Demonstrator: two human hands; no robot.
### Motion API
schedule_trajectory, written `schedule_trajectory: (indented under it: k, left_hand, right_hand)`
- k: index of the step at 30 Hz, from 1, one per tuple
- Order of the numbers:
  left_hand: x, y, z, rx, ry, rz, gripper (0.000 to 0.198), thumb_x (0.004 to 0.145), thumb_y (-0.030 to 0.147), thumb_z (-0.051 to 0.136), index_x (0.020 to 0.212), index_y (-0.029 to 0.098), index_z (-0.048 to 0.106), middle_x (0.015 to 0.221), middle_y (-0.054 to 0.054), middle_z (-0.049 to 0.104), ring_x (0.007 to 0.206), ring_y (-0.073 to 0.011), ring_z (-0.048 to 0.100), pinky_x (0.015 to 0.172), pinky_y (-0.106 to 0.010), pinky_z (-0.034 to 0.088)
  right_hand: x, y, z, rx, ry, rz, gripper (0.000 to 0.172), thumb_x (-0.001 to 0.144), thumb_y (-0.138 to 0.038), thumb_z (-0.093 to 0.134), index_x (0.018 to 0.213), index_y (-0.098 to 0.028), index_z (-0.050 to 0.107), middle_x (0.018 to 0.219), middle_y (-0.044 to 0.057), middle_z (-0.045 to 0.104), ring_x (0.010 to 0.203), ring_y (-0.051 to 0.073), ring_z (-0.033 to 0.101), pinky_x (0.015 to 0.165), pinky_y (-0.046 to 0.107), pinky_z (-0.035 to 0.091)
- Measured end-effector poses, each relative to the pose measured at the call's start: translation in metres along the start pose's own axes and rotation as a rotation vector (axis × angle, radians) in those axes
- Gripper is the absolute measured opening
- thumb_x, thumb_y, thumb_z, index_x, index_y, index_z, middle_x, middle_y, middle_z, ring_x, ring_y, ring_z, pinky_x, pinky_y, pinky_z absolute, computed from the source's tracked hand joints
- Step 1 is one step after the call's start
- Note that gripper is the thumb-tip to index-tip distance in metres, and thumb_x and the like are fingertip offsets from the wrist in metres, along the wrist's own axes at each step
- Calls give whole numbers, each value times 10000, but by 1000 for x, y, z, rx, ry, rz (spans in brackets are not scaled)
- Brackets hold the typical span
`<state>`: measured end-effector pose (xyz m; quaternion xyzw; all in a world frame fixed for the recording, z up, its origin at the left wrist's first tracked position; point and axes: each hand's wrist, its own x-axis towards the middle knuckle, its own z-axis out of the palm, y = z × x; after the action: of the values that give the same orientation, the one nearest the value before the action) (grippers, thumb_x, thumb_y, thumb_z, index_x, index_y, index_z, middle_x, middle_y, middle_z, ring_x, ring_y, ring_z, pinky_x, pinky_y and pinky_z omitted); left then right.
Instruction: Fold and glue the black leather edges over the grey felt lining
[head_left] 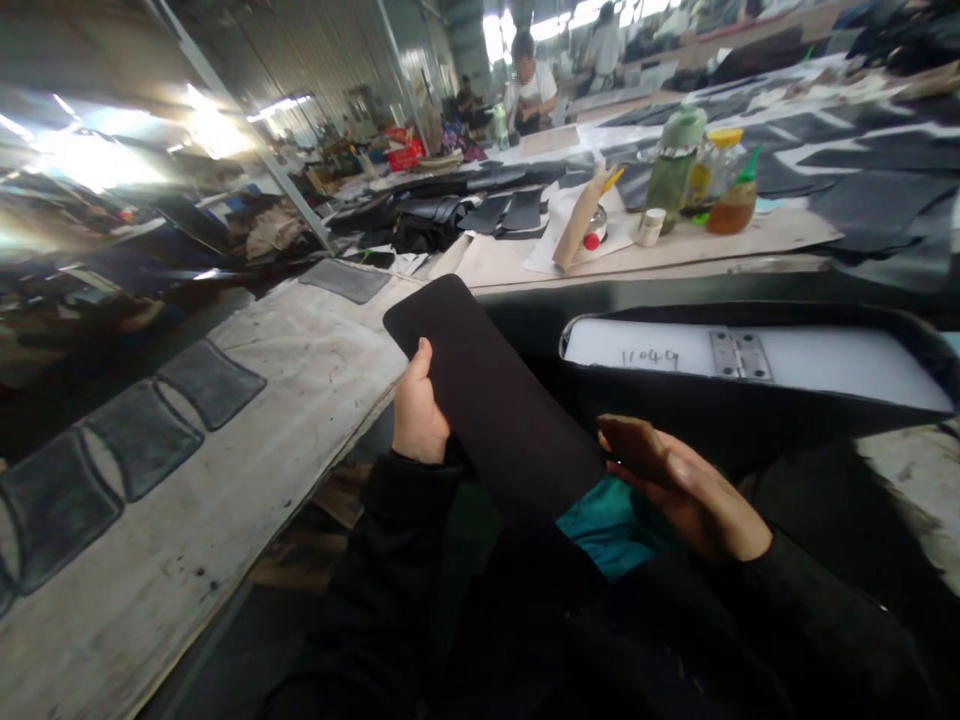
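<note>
My left hand [421,412] is closed on the left edge of a long, flat, dark brown panel [510,400] with rounded corners, its thumb lying on top. The panel slants down toward my body, over a teal cloth [611,525] at my lap. To the right of the panel, my right hand [701,490] is closed on a small, flat brown piece [636,445]; its kind I cannot make out. That piece is close to the panel's lower right edge, and I cannot tell whether they touch.
Several dark, rounded pieces [142,435] lie in a row on the pale table [300,400] at left. At right is a black-edged white board with a metal hinge [741,355]. Behind stand a green bottle [673,165] and an amber bottle [733,207]. A person [531,90] sits farther back.
</note>
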<state>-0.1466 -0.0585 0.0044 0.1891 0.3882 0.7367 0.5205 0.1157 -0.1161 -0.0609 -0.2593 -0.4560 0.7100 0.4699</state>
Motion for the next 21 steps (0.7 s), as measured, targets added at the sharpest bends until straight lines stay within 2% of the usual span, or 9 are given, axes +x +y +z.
schedule_trajectory:
  k: [4, 8, 10, 15, 19, 21]
  left_hand:
    - [2, -7, -3, 74, -23, 105, 323, 776, 340, 554, 997, 107, 591, 976, -85, 661, 985, -214, 585, 917, -335, 429]
    - [-3, -4, 1, 22, -238, 133, 371, 820, 387, 463, 1062, 127, 573, 1073, -84, 627, 1104, -215, 507, 963, -337, 382]
    - [-8, -2, 5, -22, -301, 133, 423, 839, 434, 396, 1090, 136, 560, 1118, -85, 603, 1146, -220, 469, 977, -348, 364]
    - [-16, -4, 12, -50, -289, 85, 549, 801, 564, 361, 1086, 141, 565, 1133, -89, 593, 1165, -260, 443, 984, -393, 350]
    - [-24, -13, 11, 30, -304, 79, 477, 810, 505, 415, 1104, 159, 558, 1190, -65, 560, 1183, -247, 427, 1014, -381, 322]
    - [-30, -21, 7, 99, -256, 31, 410, 800, 440, 484, 1080, 155, 575, 1173, -65, 573, 1187, -239, 424, 1028, -369, 307]
  right_hand:
    - [7, 12, 16, 4, -58, -4, 370, 776, -414, 553, 1100, -238, 560, 1157, 70, 552, 1085, 234, 493, 965, 430, 348]
    - [14, 12, 17, 16, -61, 15, 354, 775, -411, 560, 1083, -239, 571, 1158, 60, 553, 1082, 231, 495, 967, 420, 350]
    - [15, 11, 16, 43, -57, 42, 379, 773, -424, 554, 1098, -229, 558, 1203, 67, 518, 1119, 240, 462, 976, 426, 338]
    - [14, 19, 15, 64, -26, 81, 361, 770, -414, 560, 1083, -234, 566, 1202, 64, 520, 1126, 226, 455, 987, 403, 323]
    - [13, 18, 13, -21, 2, -13, 335, 761, -403, 579, 1055, -243, 587, 1124, 56, 574, 1058, 221, 511, 958, 400, 360]
    - [14, 13, 11, -101, 24, -61, 343, 752, -414, 589, 1048, -241, 589, 1104, 60, 584, 1051, 230, 516, 944, 400, 374]
